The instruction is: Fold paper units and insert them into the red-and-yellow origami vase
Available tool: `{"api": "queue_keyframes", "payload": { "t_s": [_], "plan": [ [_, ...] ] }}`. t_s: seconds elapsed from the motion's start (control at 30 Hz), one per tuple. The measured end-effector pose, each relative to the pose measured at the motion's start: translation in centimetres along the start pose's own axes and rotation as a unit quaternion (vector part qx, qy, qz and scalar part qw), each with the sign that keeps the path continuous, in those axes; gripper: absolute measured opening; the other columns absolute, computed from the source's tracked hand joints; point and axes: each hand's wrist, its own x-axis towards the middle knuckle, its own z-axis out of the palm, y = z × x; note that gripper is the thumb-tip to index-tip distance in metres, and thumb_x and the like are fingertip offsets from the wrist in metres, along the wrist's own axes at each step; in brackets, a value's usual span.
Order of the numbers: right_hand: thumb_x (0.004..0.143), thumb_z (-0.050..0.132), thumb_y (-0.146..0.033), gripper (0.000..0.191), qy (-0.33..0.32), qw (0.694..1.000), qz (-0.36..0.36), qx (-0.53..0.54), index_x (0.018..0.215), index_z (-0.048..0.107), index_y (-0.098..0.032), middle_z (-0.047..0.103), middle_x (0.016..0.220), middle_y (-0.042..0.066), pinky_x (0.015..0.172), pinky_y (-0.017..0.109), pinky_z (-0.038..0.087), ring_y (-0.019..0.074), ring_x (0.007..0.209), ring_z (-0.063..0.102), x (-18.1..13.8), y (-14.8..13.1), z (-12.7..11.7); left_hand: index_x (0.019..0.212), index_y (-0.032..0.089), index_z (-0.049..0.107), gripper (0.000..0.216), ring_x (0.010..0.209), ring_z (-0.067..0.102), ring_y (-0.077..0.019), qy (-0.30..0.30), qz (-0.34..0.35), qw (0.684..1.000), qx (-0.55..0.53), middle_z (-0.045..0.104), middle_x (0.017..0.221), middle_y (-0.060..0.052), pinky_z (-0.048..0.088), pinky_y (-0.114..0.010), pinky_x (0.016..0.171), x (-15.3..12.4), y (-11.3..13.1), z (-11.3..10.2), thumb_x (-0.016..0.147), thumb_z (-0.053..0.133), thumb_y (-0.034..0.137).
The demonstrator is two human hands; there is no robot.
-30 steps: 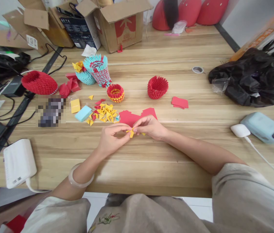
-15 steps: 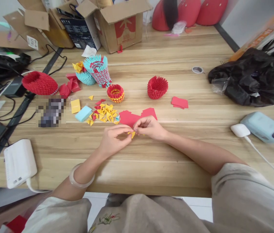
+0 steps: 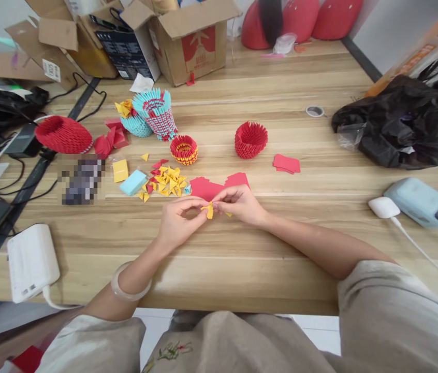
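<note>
Between my hands is a small yellow paper piece (image 3: 210, 211), partly folded and pinched from both sides. My left hand (image 3: 182, 217) grips its left edge between thumb and fingers. The fingertips of my right hand (image 3: 240, 204) close on its upper right side. A second bit of yellow paper shows under my right hand, mostly hidden. Just beyond my fingers lie red paper sheets (image 3: 205, 188), partly covered by my hands. A pile of folded yellow triangles (image 3: 170, 180), with a few red ones mixed in, lies to the left of them.
Behind stand a red paper bowl (image 3: 250, 141), a red-and-yellow one (image 3: 184, 150) and a blue-and-red paper vase (image 3: 159, 115). Red cards (image 3: 286, 163) lie to the right. Blue (image 3: 133, 182) and yellow paper packs (image 3: 120, 170) sit left. A black plastic bag (image 3: 397, 124) is far right.
The yellow paper has turned and now hangs more upright and visible between my fingertips. My left hand has shifted slightly left. Objects on the table stay where they were.
</note>
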Motion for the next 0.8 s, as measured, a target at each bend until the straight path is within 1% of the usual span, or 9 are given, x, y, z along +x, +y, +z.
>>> {"api": "queue_keyframes", "payload": {
  "t_s": [0.13,0.2,0.4,0.5,0.6,0.67,0.73,0.8],
  "plan": [
    [0.063,0.078,-0.032,0.021,0.025,0.999,-0.025,-0.028,0.074,0.073,-0.015,0.071,0.071,0.002,0.064,0.025,0.052,0.0109,0.063,0.063,-0.3,0.2,0.2,0.079,0.019,0.074,0.008,0.073,0.067,-0.0170,0.006,0.001,1.000,0.000,0.074,0.080,-0.005,0.054,-0.030,0.070,0.0,0.0,0.1,0.076,0.068,0.023],
    [0.065,0.076,-0.032,0.019,0.036,0.997,-0.042,-0.053,0.074,0.073,-0.016,0.072,0.073,0.003,0.066,0.026,0.052,0.0119,0.065,0.064,-0.3,0.4,0.2,0.080,0.019,0.074,0.008,0.073,0.067,-0.0167,0.004,0.003,1.000,-0.006,0.074,0.081,-0.005,0.054,-0.029,0.069,0.0,0.0,0.2,0.075,0.068,0.022],
    [0.071,0.071,-0.032,0.016,0.032,0.992,-0.079,-0.098,0.075,0.073,-0.017,0.073,0.073,0.004,0.064,0.027,0.051,0.0123,0.063,0.063,-0.3,1.0,-0.1,0.079,0.018,0.073,0.007,0.071,0.067,-0.0160,-0.002,0.004,1.000,-0.011,0.074,0.081,-0.006,0.053,-0.028,0.068,-0.1,0.0,0.2,0.075,0.068,0.021],
    [0.071,0.071,-0.035,0.019,0.034,0.989,-0.087,-0.112,0.076,0.073,-0.017,0.073,0.075,0.005,0.065,0.028,0.052,0.0136,0.066,0.064,-0.3,1.2,-0.1,0.080,0.018,0.074,0.008,0.073,0.067,-0.0165,-0.001,0.000,1.000,-0.007,0.074,0.081,-0.006,0.054,-0.028,0.069,-0.1,-0.1,0.1,0.075,0.068,0.021],
    [0.072,0.071,-0.035,0.019,0.043,0.983,-0.113,-0.134,0.076,0.073,-0.017,0.074,0.077,0.006,0.066,0.029,0.054,0.0150,0.068,0.066,-0.4,1.1,-0.1,0.081,0.018,0.074,0.008,0.074,0.068,-0.0167,0.005,-0.001,1.000,-0.002,0.074,0.082,-0.005,0.055,-0.029,0.071,-0.1,-0.2,0.1,0.075,0.068,0.021],
    [0.074,0.069,-0.033,0.016,0.046,0.971,-0.148,-0.182,0.076,0.073,-0.018,0.074,0.078,0.006,0.068,0.029,0.055,0.0159,0.070,0.067,-0.5,0.9,-0.1,0.080,0.019,0.074,0.008,0.074,0.068,-0.0166,0.008,-0.003,1.000,-0.004,0.074,0.082,-0.005,0.055,-0.029,0.071,-0.1,-0.1,0.2,0.075,0.068,0.020],
    [0.078,0.065,-0.031,0.014,0.043,0.947,-0.197,-0.249,0.077,0.073,-0.019,0.074,0.080,0.007,0.069,0.030,0.055,0.0168,0.072,0.067,-0.6,0.6,-0.3,0.080,0.018,0.074,0.008,0.073,0.068,-0.0163,0.009,-0.009,1.000,-0.015,0.075,0.081,-0.005,0.055,-0.028,0.068,-0.1,0.0,0.2,0.074,0.068,0.020],
    [0.081,0.062,-0.029,0.015,0.026,0.921,-0.248,-0.300,0.077,0.073,-0.020,0.074,0.081,0.008,0.072,0.032,0.055,0.0180,0.075,0.067,-0.7,0.5,-0.5,0.079,0.018,0.074,0.008,0.070,0.068,-0.0159,0.011,-0.021,0.999,-0.035,0.075,0.079,-0.005,0.056,-0.026,0.064,0.0,0.1,0.3,0.073,0.069,0.020]
  ]
}}
